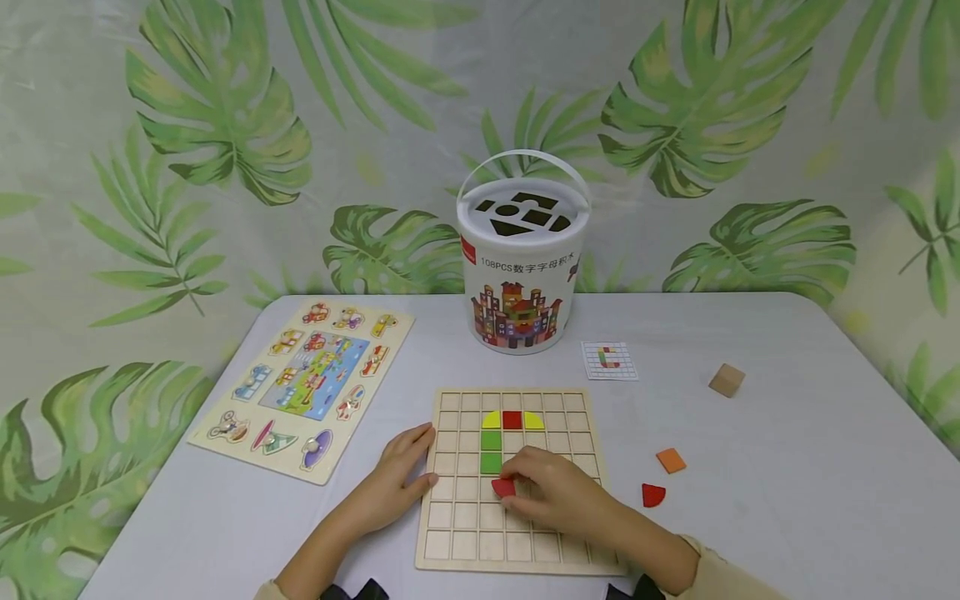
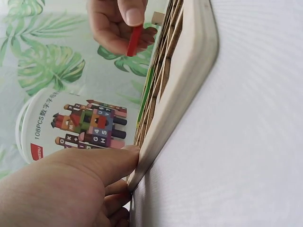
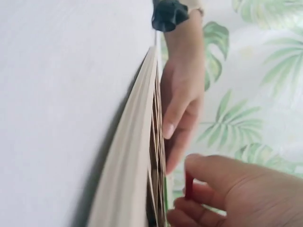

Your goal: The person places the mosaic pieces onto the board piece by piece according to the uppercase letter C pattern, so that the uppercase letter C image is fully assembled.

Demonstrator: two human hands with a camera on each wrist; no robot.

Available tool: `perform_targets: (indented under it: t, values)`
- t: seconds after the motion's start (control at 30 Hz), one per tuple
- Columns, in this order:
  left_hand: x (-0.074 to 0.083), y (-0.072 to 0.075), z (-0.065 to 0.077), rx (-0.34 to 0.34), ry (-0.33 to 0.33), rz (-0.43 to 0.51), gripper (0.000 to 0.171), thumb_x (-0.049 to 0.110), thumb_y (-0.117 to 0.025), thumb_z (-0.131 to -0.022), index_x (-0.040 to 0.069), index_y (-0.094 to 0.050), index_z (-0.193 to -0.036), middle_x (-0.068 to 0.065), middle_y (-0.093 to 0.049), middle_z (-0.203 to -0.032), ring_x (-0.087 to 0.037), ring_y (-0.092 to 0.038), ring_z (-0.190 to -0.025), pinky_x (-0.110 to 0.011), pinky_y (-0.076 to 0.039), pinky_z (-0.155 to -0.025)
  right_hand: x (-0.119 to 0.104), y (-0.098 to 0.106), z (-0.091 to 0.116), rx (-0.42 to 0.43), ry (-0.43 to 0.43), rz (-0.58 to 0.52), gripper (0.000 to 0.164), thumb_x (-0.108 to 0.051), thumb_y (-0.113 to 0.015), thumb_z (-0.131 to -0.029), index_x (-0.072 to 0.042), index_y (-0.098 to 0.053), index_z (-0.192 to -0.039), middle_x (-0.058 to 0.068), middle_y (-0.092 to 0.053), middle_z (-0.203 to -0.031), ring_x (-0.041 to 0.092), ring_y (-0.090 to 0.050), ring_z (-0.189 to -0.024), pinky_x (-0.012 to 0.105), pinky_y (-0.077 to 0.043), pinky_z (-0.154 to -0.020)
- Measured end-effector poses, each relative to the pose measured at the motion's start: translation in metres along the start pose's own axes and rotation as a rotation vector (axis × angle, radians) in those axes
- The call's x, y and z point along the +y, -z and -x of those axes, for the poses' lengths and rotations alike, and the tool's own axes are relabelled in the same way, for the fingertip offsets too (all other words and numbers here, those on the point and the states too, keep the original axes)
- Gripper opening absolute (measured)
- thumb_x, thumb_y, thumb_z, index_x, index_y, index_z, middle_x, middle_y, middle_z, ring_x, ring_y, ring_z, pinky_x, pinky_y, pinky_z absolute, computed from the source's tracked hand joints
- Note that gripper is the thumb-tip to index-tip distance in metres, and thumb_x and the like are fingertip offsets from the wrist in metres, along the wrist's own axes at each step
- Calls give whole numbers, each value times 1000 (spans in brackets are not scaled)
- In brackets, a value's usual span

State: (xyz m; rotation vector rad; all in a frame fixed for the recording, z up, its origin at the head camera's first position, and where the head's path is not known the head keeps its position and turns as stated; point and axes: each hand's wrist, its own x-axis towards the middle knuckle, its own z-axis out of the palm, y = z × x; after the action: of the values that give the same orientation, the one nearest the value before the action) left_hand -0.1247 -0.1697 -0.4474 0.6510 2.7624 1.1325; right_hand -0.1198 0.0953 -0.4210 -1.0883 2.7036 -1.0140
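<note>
My right hand [image 1: 551, 489] pinches a red quarter-circle piece [image 1: 503, 487] between thumb and fingertips, over the wooden grid board [image 1: 465, 546]. In the right wrist view the piece [image 3: 189, 185] shows edge-on, apart from the board. My left hand [image 1: 393, 475] rests at the board's left edge, thumb and fingertips touching its side; the left wrist view shows the thumb [image 2: 116, 163] at the rim. On the board lie two green squares [image 1: 491, 451], a red square [image 1: 512, 420] and a yellow quarter-circle [image 1: 491, 421] on either side of that red square.
Right of the board lie another red quarter-circle [image 1: 653, 496], an orange square [image 1: 671, 460] and a wooden block [image 1: 727, 380]. Behind it are a pattern card [image 1: 610, 361] and a white lidded bucket [image 1: 521, 275]. A vehicle knob puzzle [image 1: 247, 417] lies at left.
</note>
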Motion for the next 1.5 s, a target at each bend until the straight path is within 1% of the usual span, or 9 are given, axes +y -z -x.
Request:
perform_targets:
  t: [0.17,0.3,0.53,0.83,1.0,1.13,1.27,1.37,1.5]
  values:
    - [0,0,0,0,1,2,61,13,-59,-87,-3,-29,-138,-12,-24,-144,-29,-13,-132,-47,-19,-103,3,-9,-5,5,5,48,26,-34,-64,-83,-14,-64,-100,-11,-55,-93,3,-48,-81,21,-44,-74]
    - [0,0,0,0,1,5,61,13,-58,-87,-3,-29,-138,-12,-24,-144,-29,-13,-132,-47,-19,-103,4,-13,-7,4,-2,83,32,-39,-64,-81,-13,-65,-101,-11,-54,-92,3,-47,-80,21,-44,-74]
    - [0,0,0,-4,2,11,61,13,-59,-87,-3,-29,-138,-12,-24,-144,-29,-13,-132,-47,-19,-103,5,-13,-7,10,10,65,20,-24,-65,-82,-12,-63,-98,-10,-54,-90,3,-47,-78,20,-43,-71]
    - [-1,0,-1,-7,-5,6,61,13,-58,-87,-3,-29,-138,-13,-23,-144,-30,-13,-132,-47,-18,-103,3,-15,-10,32,2,62,19,-26,-67,-81,-13,-64,-96,-11,-53,-85,3,-44,-72,18,-40,-64]
    - [-1,0,-1,-7,-7,10,61,12,-58,-87,-3,-29,-138,-13,-23,-144,-30,-13,-132,-47,-19,-103,1,-15,-10,23,-18,76,18,-25,-67,-80,-14,-63,-94,-11,-53,-85,4,-44,-73,20,-41,-67]
    - [-1,-1,-1,3,-6,1,61,12,-59,-87,-4,-30,-138,-13,-25,-143,-29,-15,-132,-46,-19,-103,-1,-9,-9,-38,-47,53,25,-29,-66,-81,-14,-63,-101,-10,-53,-92,4,-47,-80,22,-44,-73]
    - [-1,-1,-1,8,-4,-5,60,13,-59,-87,-3,-30,-138,-12,-26,-143,-29,-15,-132,-46,-19,-103,-2,2,-4,-74,-61,36,32,-32,-64,-83,-15,-60,-110,-9,-53,-105,6,-49,-97,28,-43,-85]
    - [-1,-1,-1,6,-3,-4,60,13,-59,-87,-3,-30,-138,-12,-26,-143,-29,-15,-132,-46,-19,-103,-1,14,4,-45,-58,37,36,-32,-63,-84,-15,-57,-115,-8,-50,-116,11,-45,-110,34,-40,-91]
    - [-1,0,-1,4,-6,-2,60,13,-59,-87,-3,-30,-138,-12,-26,-143,-29,-15,-132,-46,-19,-103,4,32,19,27,-76,40,43,-31,-65,-83,-16,-53,-122,-5,-46,-125,13,-40,-118,38,-38,-93]
